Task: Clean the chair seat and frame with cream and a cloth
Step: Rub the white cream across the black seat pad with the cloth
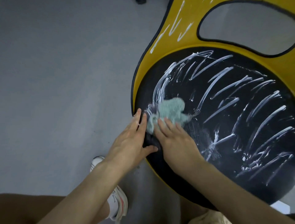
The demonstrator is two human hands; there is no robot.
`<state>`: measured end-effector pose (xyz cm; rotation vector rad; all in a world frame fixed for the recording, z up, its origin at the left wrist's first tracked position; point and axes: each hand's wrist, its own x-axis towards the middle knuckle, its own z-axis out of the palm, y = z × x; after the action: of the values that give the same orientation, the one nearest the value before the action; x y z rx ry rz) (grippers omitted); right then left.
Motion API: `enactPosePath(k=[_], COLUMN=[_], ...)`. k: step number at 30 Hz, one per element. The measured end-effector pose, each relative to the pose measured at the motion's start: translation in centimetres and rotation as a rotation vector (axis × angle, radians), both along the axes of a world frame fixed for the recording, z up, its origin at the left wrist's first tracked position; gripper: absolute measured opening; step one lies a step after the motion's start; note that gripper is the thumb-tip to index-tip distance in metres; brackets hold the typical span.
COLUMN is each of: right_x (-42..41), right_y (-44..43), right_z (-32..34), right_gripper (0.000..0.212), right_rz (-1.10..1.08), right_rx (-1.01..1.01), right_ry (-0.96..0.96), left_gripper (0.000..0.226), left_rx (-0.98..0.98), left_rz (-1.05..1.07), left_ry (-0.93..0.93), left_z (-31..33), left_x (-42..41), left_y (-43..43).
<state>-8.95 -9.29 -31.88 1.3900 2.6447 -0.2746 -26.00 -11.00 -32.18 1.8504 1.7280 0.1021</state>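
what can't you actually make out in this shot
- cloth: motion-blurred in the head view; near end hidden under the right hand
- seat: right side cut off by the picture edge
- chair legs: hidden beneath the seat
- dark object at the top edge: cut off, unidentifiable
- cream container: not in view

Round black padded seat (231, 143) streaked with white cream (220, 76), yellow moulded frame (188, 32) edged black, pale mint-green fluffy cloth (170, 108), grey floor (63, 80).

Soft, even indoor light, faint shadows, motion-blurred cloth (169, 112), wide-angle curvature at the edges.
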Motion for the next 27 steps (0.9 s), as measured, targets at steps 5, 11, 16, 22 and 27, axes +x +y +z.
enactPosePath(k=[5, 11, 16, 22, 27], right_x=[-3.1, 0.2, -2.6, -1.8, 1.2], right_y=[4.7, -1.8, 4.1, 2.0, 0.1], right_z=[0.9, -0.9, 0.3, -0.3, 0.5], right_gripper=[0.101, 0.054, 0.092, 0.075, 0.042], right_rz=[-0.046, -0.036, -0.011, -0.075, -0.128], right_rx=[-0.109, 0.038, -0.053, -0.01, 0.054], right_ry=[-0.148, 0.08, -0.043, 0.127, 0.464], left_gripper=[0.12, 0.106, 0.107, 0.096, 0.093], left_rx=[-0.028, -0.056, -0.054, -0.059, -0.082], left_rz=[0.025, -0.008, 0.034, 0.025, -0.024], left_ry=[-0.017, 0.035, 0.012, 0.003, 0.016], left_z=[0.2, 1.2, 1.3, 1.6, 1.8], left_x=[0.1, 0.3, 0.4, 0.0, -0.5], left_y=[0.4, 0.6, 0.7, 0.9, 1.2])
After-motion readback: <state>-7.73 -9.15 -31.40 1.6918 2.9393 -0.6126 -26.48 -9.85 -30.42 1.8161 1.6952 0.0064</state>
